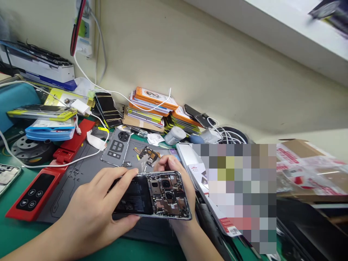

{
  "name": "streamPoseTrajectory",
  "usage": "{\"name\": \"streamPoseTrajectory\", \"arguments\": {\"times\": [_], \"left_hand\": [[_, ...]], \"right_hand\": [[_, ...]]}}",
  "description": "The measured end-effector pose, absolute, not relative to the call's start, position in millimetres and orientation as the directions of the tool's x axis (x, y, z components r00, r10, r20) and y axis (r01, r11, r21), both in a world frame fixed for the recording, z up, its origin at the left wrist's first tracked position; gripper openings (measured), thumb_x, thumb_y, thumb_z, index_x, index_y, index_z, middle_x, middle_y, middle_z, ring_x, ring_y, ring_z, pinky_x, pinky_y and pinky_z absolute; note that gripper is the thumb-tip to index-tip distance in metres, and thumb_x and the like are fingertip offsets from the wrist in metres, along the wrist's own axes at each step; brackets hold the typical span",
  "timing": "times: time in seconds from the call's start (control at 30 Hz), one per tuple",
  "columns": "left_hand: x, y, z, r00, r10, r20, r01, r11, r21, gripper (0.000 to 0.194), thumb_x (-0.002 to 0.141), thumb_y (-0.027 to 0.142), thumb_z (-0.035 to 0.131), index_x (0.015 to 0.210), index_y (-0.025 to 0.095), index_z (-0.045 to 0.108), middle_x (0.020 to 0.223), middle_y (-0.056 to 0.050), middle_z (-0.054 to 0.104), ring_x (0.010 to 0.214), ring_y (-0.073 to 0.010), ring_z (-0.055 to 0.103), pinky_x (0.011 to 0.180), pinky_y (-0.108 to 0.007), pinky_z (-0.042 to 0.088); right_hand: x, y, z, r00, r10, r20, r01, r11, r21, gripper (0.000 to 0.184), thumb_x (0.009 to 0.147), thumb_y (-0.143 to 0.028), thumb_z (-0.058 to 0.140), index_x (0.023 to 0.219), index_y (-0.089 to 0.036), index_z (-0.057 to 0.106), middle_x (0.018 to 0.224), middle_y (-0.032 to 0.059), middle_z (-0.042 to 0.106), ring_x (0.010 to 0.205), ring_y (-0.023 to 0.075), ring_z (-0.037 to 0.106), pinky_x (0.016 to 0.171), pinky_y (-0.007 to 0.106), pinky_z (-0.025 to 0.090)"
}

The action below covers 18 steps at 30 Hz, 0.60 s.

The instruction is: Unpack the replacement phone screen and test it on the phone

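Note:
A smartphone with its back off (152, 195) is held over the grey work mat (89, 188), its black battery and camera modules exposed. My left hand (100, 199) grips its left end, fingers along the top edge and thumb along the bottom. Behind and around the right end is my right hand (187, 185), fingers curled and partly hidden by the phone. On the mat beyond lie a detached grey back cover (116, 146) and a small group of loose phone parts (148, 156).
A red device with touch buttons (34, 195) lies along the mat's left side. Stacked boxes (152, 105) and a white jar (175, 136) stand near the wall. White cables (89, 157) cross the bench. At right are a blurred-out patch and a taped carton (310, 170).

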State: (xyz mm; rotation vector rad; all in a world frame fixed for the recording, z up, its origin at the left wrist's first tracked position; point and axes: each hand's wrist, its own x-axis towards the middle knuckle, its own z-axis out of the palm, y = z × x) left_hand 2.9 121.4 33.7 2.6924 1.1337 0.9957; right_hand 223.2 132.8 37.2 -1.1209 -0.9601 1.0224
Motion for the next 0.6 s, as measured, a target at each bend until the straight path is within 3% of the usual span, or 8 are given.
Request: {"name": "streamPoseTrajectory", "arguments": {"times": [0.2,0.6], "left_hand": [[2.9,122.3,33.1,0.520,0.655,0.548,0.621,-0.730,0.284,0.066,0.092,0.033,0.067,0.154,0.021,0.045,0.133,-0.011,0.068,0.114,-0.0264,0.070,0.075,-0.031,0.063],[3.2,120.8,33.3,0.509,0.666,0.545,0.622,-0.722,0.302,0.066,0.093,0.033,0.067,0.154,0.022,0.046,0.133,-0.009,0.068,0.116,-0.0257,0.069,0.075,-0.032,0.062]], "right_hand": [[223.8,131.8,36.9,0.252,0.968,0.000,-0.258,0.067,-0.964,0.031,0.095,-0.055,0.070,0.085,-0.026,0.067,0.073,-0.0021,0.052,0.062,0.0155,0.045,0.056,0.027,0.037],[222.0,128.1,42.0,0.256,0.966,-0.031,-0.301,0.050,-0.952,0.032,0.094,-0.055,0.073,0.084,-0.025,0.068,0.074,-0.0027,0.051,0.063,0.0143,0.046,0.058,0.026,0.040]]}}
